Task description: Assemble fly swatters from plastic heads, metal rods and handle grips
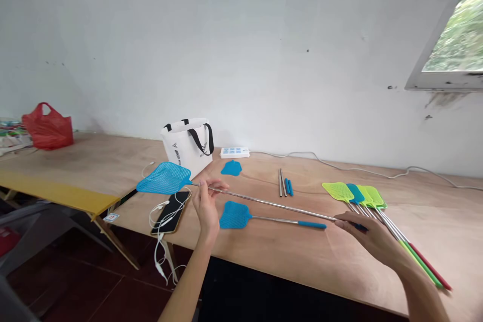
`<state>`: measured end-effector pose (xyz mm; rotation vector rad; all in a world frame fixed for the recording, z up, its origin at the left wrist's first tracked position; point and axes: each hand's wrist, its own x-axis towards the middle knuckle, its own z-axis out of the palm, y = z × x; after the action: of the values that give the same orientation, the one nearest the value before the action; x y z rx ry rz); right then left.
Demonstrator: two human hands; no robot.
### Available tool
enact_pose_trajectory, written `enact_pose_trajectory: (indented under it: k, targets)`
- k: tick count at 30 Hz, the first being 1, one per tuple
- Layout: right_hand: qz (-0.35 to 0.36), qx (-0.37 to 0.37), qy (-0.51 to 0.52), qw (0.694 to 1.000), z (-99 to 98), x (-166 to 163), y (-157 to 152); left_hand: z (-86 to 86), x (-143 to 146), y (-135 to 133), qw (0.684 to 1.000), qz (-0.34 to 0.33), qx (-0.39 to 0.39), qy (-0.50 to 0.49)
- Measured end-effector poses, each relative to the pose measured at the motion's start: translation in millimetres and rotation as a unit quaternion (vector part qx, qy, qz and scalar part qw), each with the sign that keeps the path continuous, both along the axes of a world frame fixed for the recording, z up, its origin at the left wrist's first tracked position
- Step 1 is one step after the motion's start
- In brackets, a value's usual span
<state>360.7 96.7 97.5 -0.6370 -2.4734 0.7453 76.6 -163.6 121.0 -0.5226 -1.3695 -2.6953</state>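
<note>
Stretched across the view above the table is a fly swatter (164,178) with a blue mesh head and a long, extended metal rod. My left hand (207,206) is closed on the rod near the head. My right hand (364,234) grips the other end around its blue handle, which is mostly hidden by the fingers. Below the rod lies a second blue fly swatter (234,215), shorter, with a blue grip. Loose blue swatter heads (231,168) lie farther back. Metal tubes (280,182) and blue grips (289,187) rest side by side behind the rod.
Several swatters with green and blue heads (337,191) are fanned out at right. A white bag (186,148) and a power strip (234,152) stand by the wall. A phone (171,213) with white earphones (160,256) lies at the left table edge. A red bag (49,131) sits farther left.
</note>
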Motion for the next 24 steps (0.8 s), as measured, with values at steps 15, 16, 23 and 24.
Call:
enact_pose_trajectory:
  k: [15,16,23,24]
  targets:
    - [0.140,0.039,0.031,0.989,-6.8,-58.2,-74.3,-50.4,108.6,49.5,0.973,-0.200,-0.117,0.018]
    - [0.149,0.046,0.040,0.987,-11.1,-64.3,-82.9,-54.7,117.4,51.3,0.971,-0.211,-0.112,0.013]
    - [0.093,0.017,0.077,0.992,-19.2,-81.4,-107.6,-50.5,114.5,55.7,0.962,-0.243,-0.125,0.013]
    - [0.094,0.011,0.073,0.993,-17.6,-81.1,-107.3,-47.6,109.6,55.5,0.959,-0.253,-0.129,0.012]
